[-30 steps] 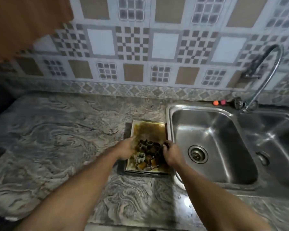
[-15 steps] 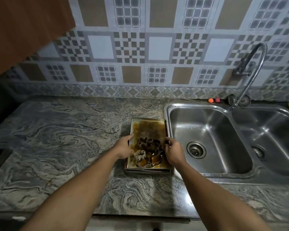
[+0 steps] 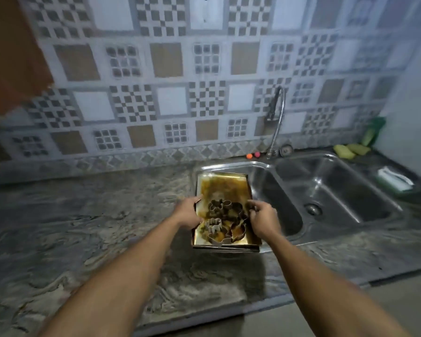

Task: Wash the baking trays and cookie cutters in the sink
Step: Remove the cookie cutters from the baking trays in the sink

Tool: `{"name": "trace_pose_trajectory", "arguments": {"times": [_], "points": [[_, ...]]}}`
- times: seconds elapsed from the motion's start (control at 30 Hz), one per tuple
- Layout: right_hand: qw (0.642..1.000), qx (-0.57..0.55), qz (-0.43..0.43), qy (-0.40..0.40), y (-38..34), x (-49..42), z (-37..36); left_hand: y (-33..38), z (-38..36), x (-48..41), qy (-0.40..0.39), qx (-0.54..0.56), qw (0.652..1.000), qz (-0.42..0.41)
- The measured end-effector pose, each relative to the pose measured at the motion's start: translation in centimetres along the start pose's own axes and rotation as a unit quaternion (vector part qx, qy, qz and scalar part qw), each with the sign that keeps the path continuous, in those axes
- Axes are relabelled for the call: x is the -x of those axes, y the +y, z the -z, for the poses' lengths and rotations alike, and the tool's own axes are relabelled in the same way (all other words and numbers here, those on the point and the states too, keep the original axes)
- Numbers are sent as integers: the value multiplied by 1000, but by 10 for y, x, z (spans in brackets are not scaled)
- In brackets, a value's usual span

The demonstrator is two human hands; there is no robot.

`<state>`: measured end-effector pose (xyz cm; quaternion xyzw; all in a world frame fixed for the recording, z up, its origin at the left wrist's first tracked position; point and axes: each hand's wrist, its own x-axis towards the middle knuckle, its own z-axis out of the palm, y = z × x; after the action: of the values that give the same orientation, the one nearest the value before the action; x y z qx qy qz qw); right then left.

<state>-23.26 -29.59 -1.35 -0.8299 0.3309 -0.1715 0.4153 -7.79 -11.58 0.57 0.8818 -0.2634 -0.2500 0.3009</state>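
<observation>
A stack of greasy, brown-stained baking trays (image 3: pixel 223 188) carries several metal cookie cutters (image 3: pixel 225 221) on the top tray. My left hand (image 3: pixel 188 212) grips the stack's left edge and my right hand (image 3: pixel 263 218) grips its right edge. The stack is lifted and tilted, with its far right part over the rim of the left basin of the steel double sink (image 3: pixel 287 215). The lower trays show only as thin edges under the top one.
A flexible tap (image 3: pixel 276 122) rises behind the divider between the basins. The right basin (image 3: pixel 338 190) has a drain. Yellow-green sponges (image 3: pixel 350 150), a green bottle (image 3: pixel 373 132) and a soap dish (image 3: pixel 394 181) stand at the far right. Marbled countertop (image 3: pixel 83 227) spreads left.
Both hands have lifted the tray stack off the counter and carried it right, over the sink's left rim. My head has risen, so more wall and the right counter show.
</observation>
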Motion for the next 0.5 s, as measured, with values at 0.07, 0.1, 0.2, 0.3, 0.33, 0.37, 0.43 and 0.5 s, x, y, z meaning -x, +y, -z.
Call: {"name": "trace_pose_trajectory", "arguments": {"times": [0.07, 0.1, 0.2, 0.3, 0.33, 0.37, 0.43, 0.5], "points": [[1000, 8, -7, 28, 26, -7, 34, 34, -28, -13, -14, 1, 1000, -23], [999, 13, -14, 38, 39, -11, 49, 51, -41, -18, -18, 1, 999, -30], [998, 4, -45, 51, 89, -29, 108, 113, -91, -37, -23, -25, 997, -66], [996, 25, -42, 68, 133, -48, 182, 177, -151, -63, -43, -6, 996, -75], [996, 29, -40, 74, 148, -57, 205, 198, -170, -71, -47, 5, 996, -74], [995, 28, -45, 79, 163, -65, 226, 218, -188, -77, -52, 12, 996, -72], [994, 40, -63, 81, 191, -80, 264, 255, -221, -86, -65, 38, 994, -79], [991, 64, -72, 88, 212, -96, 295, 286, -245, -94, -73, 65, 991, -91]]}}
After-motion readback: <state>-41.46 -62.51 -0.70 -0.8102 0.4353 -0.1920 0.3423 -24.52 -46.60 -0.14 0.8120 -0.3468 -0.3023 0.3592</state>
